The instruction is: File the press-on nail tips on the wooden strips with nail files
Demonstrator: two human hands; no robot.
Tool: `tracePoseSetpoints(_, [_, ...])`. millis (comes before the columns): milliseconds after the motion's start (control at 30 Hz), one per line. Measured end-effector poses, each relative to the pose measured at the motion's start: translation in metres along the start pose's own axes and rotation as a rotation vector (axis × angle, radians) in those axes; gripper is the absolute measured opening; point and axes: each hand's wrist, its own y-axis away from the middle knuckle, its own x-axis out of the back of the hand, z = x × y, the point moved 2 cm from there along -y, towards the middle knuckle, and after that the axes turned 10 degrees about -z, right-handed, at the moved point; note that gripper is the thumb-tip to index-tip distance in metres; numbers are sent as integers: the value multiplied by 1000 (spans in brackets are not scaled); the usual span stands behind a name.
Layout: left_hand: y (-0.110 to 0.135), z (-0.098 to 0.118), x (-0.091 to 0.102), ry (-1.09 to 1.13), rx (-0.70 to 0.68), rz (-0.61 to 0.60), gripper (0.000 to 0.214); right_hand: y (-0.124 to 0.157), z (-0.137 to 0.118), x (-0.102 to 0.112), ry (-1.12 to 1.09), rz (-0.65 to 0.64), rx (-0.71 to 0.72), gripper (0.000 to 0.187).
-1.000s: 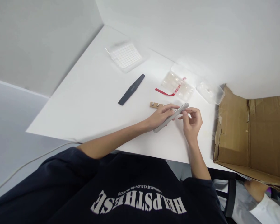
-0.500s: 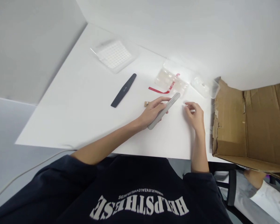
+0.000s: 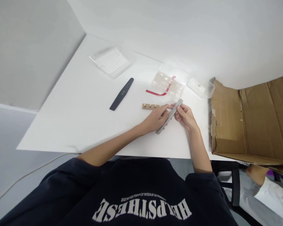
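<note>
While left hand (image 3: pixel 156 119) clasps the tilted file (image 3: pixel 166 121), right hand (image 3: pixel 185 116) curls beside; grip unclear.

Looked like a bare office-type craft station: white desk (image 3: pixel 85 103) in a wall corner, cardboard box (image 3: pixel 250 125), nail-tip tray (image 3: pixel 166 82), black nail file (image 3: pixel 121 94).

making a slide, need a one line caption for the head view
Left hand holds a long grey nail file over a white table, right hand at its tip.
</note>
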Motion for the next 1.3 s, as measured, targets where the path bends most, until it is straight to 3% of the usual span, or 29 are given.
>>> tracePoseSetpoints(67, [-7, 6, 2, -406, -61, 40, 29, 1, -6, 12, -38, 91, 73, 48])
tracePoseSetpoints(167, [-23, 15, -1, -868, -14, -39, 37, 3, -15, 31, -69, 245, 184, 48])
tracePoseSetpoints(267, [-41, 26, -10, -1118, 55, -142, 41, 4, -20, 41, -98, 342, 220, 50])
tracePoseSetpoints(367, [-56, 36, -17, -1221, 130, -203, 37, 3, -19, 44, -117, 360, 217, 52])
tracePoseSetpoints(533, [-69, 39, -21, -1271, 189, -264, 38, 2, -18, 41, -136, 337, 210, 54])
tracePoseSetpoints(933, [-64, 20, -26, -1241, 96, -267, 35, 1, -15, 35, -121, 315, 193, 52])
tracePoseSetpoints(1200, [-54, -4, -17, -968, 35, -303, 25, 0, -12, 30, -97, 308, 144, 51])
tracePoseSetpoints(1300, [-44, -15, -10, -736, -48, -239, 20, 0, -11, 29, -45, 340, 117, 50])
